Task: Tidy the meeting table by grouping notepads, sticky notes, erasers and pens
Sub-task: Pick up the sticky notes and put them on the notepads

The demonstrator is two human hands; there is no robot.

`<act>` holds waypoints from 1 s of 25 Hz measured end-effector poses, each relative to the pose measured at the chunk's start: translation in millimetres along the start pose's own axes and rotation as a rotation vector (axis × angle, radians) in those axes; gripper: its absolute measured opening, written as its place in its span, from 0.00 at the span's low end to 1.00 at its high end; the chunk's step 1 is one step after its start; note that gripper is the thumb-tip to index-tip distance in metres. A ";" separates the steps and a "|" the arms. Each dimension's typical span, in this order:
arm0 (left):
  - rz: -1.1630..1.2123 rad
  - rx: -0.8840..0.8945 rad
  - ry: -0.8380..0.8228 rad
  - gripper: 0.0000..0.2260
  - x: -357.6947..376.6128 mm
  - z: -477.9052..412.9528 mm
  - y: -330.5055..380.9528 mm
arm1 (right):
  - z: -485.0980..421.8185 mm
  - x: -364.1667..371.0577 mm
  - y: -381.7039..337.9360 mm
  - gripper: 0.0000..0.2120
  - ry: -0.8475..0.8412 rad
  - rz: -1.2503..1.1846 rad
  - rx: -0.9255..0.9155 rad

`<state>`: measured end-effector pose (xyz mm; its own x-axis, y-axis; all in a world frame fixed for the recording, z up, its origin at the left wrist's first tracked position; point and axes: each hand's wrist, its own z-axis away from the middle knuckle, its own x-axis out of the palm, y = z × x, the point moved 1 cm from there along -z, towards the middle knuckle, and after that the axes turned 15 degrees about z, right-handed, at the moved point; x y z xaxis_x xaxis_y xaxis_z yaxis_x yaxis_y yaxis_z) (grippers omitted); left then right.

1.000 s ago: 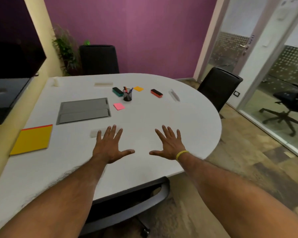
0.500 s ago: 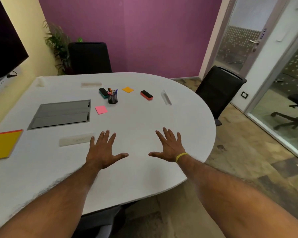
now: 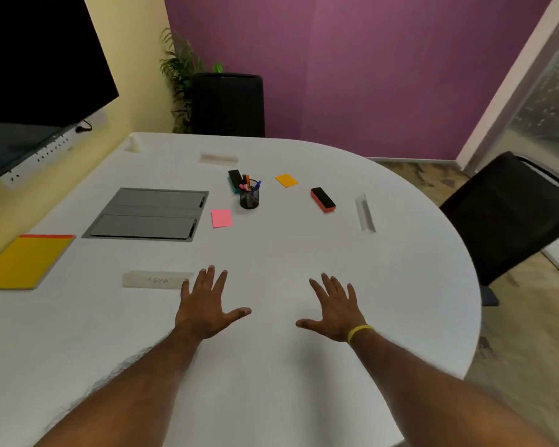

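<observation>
White table (image 3: 288, 253), left hand (image 3: 207, 304) and right hand (image 3: 336, 309) over it, fingers spread, holding nothing. Pink notes (image 3: 221, 218) beside pen cup (image 3: 249, 196).

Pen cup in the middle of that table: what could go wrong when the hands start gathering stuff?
The pen cup stands upright close beside the teal eraser; reaching for that eraser might tip it and scatter pens. The left hand lies next to a nearly clear nameplate, easy to knock unseen.

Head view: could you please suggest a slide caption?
Left hand and right hand spread open over a white table with scattered sticky notes, erasers, pen cup and notepad.
</observation>
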<state>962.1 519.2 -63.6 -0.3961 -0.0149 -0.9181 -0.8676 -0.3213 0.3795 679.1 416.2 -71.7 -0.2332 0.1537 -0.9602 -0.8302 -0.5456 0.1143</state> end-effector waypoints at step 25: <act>0.234 0.015 0.186 0.46 153.7 -434.5 12.1 | -522.6 50.1 76.8 0.39 0.238 -0.344 0.045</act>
<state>1021.3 101.6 -249.8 -0.5250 -0.2600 -0.8104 -0.7644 -0.2746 0.5833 868.3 -48.4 -244.2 0.1810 0.1233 -0.9757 -0.8619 -0.4580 -0.2178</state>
